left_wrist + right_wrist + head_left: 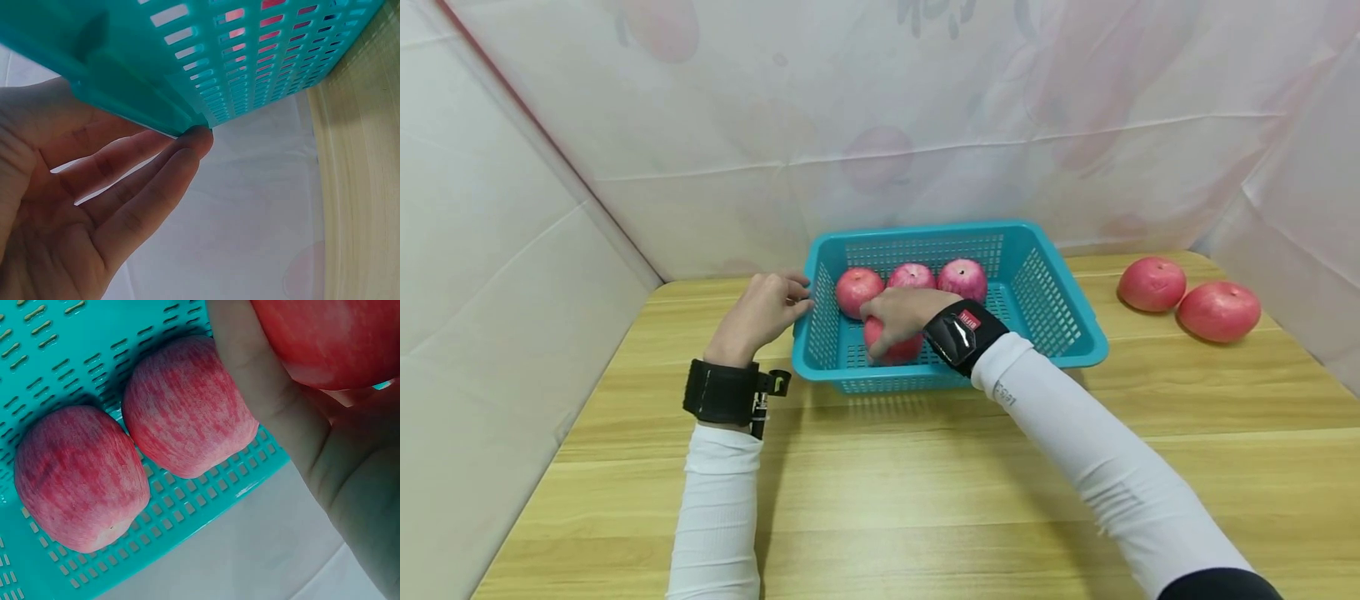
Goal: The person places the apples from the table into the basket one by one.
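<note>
A turquoise plastic basket [842, 374] with slotted walls stands on the table near the back. Inside it my right hand [904, 310] grips a red apple [892, 343] near the front wall, thumb and fingers curled round it. In the right wrist view that same apple [337, 340] fills the top right corner. Three other apples sit along the basket's back: a red one [859, 292] at left, then two streaked pinkish ones [912, 276] [962, 279]. At the basket's left end, my left hand [762, 310] touches the rim [134, 103] with fairly straight fingers.
Two more red apples [1152, 283] [1219, 312] lie side by side on the wooden table [865, 500], right of the basket. A pale printed cloth [715, 125] hangs behind, and cloth walls flank the table left and right.
</note>
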`<state>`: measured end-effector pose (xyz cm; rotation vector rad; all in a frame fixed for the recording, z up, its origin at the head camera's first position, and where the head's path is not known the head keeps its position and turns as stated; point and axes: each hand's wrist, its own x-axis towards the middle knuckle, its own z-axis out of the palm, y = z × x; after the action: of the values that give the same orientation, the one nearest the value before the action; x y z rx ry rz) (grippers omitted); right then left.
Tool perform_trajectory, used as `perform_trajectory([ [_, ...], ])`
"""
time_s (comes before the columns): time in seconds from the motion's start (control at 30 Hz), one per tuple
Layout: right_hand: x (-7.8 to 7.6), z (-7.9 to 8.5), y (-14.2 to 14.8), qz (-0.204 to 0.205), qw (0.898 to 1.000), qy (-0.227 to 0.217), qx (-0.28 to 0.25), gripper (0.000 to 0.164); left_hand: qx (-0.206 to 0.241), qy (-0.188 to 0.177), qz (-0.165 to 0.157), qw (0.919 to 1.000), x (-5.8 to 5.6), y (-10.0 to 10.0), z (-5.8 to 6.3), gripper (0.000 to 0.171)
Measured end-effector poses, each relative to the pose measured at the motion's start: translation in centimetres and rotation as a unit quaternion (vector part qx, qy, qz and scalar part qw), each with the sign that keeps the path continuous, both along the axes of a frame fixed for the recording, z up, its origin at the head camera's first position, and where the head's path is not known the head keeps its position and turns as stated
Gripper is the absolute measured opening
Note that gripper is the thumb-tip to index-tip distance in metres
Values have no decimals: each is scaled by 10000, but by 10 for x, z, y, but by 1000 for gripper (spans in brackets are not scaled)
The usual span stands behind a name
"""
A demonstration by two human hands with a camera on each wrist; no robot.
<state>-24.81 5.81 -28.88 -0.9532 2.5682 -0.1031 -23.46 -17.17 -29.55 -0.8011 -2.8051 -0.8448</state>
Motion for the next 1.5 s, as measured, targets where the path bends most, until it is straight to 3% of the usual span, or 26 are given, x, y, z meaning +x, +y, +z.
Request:
perform_trajectory([
  [0.47,0,0,0,-134,9998,0,-121,75,-4,-56,6,10000,0,1,0,20],
  [0.73,-2,5,-5,109,9963,-557,-641,65,15,-33,-21,10000,0,1,1,20],
  [1.5,1,6,-9,227,9968,-461,-611,48,-45,-72,33,10000,0,1,1,20],
])
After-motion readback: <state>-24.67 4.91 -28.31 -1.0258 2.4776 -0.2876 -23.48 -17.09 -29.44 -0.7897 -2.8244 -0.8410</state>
